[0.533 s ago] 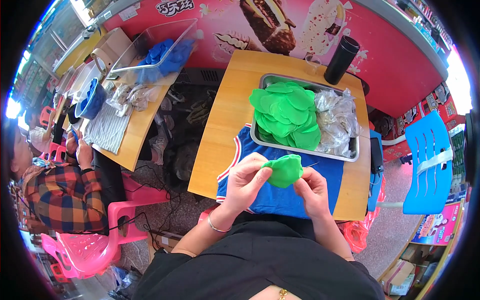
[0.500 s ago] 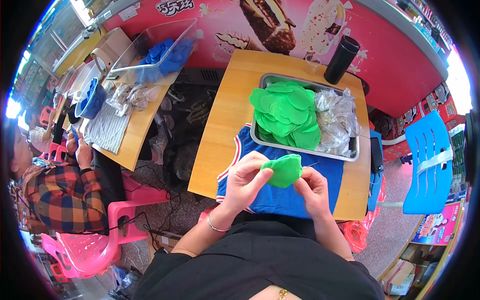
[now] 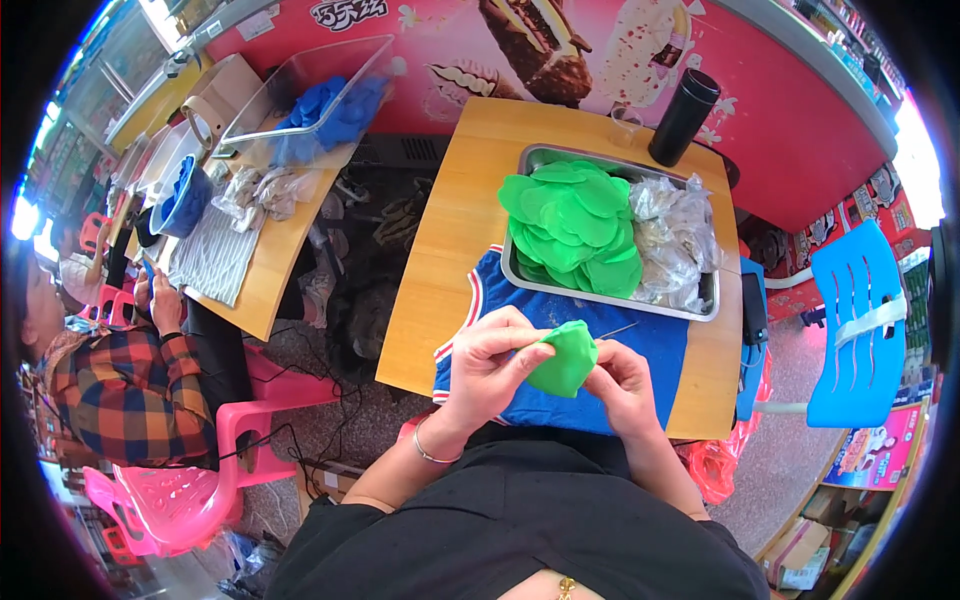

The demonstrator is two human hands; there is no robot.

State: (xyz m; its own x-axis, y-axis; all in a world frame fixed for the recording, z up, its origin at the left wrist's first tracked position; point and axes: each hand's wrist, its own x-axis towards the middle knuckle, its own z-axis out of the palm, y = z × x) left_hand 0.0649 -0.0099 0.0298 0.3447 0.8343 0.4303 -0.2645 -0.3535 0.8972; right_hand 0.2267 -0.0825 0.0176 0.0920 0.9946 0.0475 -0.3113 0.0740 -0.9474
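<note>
Pink panelling (image 3: 800, 130) is filling the far side of the room, and a wooden table (image 3: 430, 310) is standing before it. Blue cloth (image 3: 660, 350) is covering the table's near part; a metal tray (image 3: 600, 298) is overlapping its far edge, holding green pieces (image 3: 575, 220) left and crumpled plastic (image 3: 670, 245) right. Above the cloth, the left hand (image 3: 492, 368) and right hand (image 3: 622, 388) are pinching one green disc (image 3: 566, 362) between thumbs and fingers, its long axis running roughly near to far, its narrower end pointing far.
</note>
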